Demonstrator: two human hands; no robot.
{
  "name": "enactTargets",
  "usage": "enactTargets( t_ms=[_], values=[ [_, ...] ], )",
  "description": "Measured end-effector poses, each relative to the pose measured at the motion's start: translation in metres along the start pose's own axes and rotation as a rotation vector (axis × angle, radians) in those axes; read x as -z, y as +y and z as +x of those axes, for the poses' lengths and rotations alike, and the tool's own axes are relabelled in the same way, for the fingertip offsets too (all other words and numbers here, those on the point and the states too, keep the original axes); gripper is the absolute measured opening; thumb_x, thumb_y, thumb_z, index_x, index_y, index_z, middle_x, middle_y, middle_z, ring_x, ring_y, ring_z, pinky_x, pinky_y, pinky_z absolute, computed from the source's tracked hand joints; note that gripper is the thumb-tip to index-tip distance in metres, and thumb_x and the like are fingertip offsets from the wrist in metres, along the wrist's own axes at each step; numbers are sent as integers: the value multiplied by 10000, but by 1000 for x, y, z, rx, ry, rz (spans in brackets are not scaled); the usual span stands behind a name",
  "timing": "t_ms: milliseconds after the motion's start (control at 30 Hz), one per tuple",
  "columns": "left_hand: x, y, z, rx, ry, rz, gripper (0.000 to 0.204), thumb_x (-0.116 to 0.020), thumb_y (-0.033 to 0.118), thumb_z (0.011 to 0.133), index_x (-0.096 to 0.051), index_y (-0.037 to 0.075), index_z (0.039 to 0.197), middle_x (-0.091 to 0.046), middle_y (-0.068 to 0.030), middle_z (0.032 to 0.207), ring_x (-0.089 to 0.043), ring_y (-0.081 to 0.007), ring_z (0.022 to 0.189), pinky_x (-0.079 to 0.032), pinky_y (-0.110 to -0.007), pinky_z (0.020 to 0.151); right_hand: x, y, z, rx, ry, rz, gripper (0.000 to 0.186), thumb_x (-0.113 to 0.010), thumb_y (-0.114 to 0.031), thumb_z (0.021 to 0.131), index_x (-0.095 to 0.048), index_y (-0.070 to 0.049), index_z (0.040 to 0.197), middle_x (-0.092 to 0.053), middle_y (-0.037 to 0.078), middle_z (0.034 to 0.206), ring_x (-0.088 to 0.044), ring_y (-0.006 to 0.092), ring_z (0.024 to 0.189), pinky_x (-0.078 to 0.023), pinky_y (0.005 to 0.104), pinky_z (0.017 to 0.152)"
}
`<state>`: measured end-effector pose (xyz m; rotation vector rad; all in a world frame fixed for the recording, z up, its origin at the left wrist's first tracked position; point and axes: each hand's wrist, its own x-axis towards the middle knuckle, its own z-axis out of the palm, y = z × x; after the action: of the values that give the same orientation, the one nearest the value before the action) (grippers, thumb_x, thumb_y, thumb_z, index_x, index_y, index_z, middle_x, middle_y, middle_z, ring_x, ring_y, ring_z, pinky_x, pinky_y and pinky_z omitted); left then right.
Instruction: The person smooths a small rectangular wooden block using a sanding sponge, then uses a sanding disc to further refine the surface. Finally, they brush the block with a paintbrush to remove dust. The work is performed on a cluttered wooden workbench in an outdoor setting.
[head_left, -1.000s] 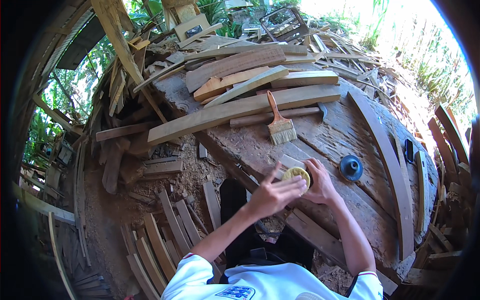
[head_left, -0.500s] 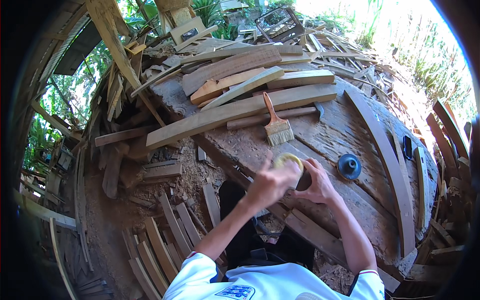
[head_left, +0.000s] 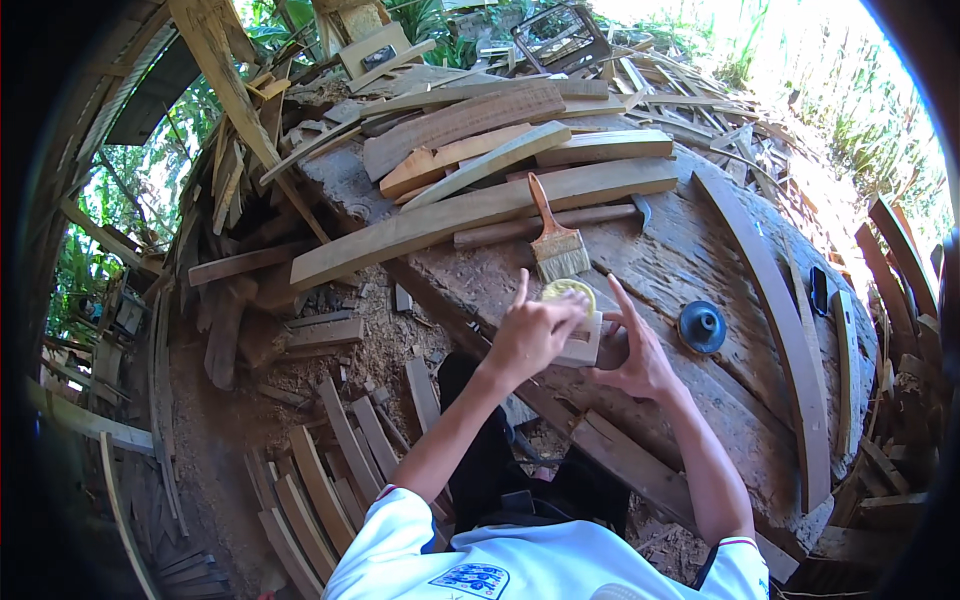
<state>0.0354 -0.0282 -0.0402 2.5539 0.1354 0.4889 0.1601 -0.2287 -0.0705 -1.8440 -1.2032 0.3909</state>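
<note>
My left hand (head_left: 540, 335) grips a round yellow pad (head_left: 559, 290) at the top of a small pale wooden block (head_left: 581, 350); its index finger sticks up and motion blurs the others. My right hand (head_left: 637, 355) braces the block from the right, thumb along its lower side, index finger raised. Just beyond my hands lies a wide paintbrush (head_left: 558, 250) with an orange handle, beside a hammer-like tool (head_left: 495, 233) with a wooden handle. A dark blue round object with a raised hub (head_left: 703, 328) rests on the weathered bench (head_left: 650, 290) at my right.
Long planks (head_left: 478, 208) are piled across the back of the bench. A curved board (head_left: 760, 330) runs down its right side, near a small black object (head_left: 818, 292). Offcuts (head_left: 315, 480) lie on the ground at lower left. A plastic crate (head_left: 560, 40) and plants stand behind.
Both hands have moved a little away from me. My left hand has shifted left and up with the yellow pad, so more of the block shows between my hands.
</note>
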Motion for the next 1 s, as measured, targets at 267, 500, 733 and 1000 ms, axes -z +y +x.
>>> enactTargets(
  t_ms=[267, 500, 733, 1000],
  values=[
    [9, 2, 0, 2, -88, 24, 243, -679, 241, 1041, -797, 193, 1247, -777, -70, 1269, -746, -225, 1201, -207, -696, 1291, 3, -7, 0, -18, -25, -57, 1373, -959, -305, 610, -188, -215, 1742, -670, 176, 1323, -624, 350, 1148, -488, 497, 1090],
    [-7, 11, -10, -173, -11, 34, 198, -689, 220, 1046, -812, 202, 1201, -773, -84, 1270, -750, -219, 1196, -200, -666, 1308, 4, -6, 1, 13, -51, -71, 1316, -939, -290, 618, -241, -216, 1732, -673, 152, 1310, -621, 331, 1123, -494, 487, 1090],
    [-7, 7, -15, -53, 20, 4, 195, -665, 209, 1058, -812, 162, 1178, -766, -84, 1286, -708, -224, 1263, -214, -694, 1289, 3, -6, 0, 49, -45, -108, 1299, -945, -305, 618, -270, -206, 1723, -672, 148, 1308, -616, 330, 1133, -494, 486, 1086],
    [0, -16, -13, 55, 17, 91, 187, -693, 175, 1030, -811, 181, 1175, -741, -30, 1356, -685, -202, 1311, -191, -673, 1307, 5, -13, 2, -7, -58, -100, 1302, -963, -327, 610, -288, -208, 1717, -665, 141, 1316, -615, 320, 1121, -481, 490, 1100]
  ],
)
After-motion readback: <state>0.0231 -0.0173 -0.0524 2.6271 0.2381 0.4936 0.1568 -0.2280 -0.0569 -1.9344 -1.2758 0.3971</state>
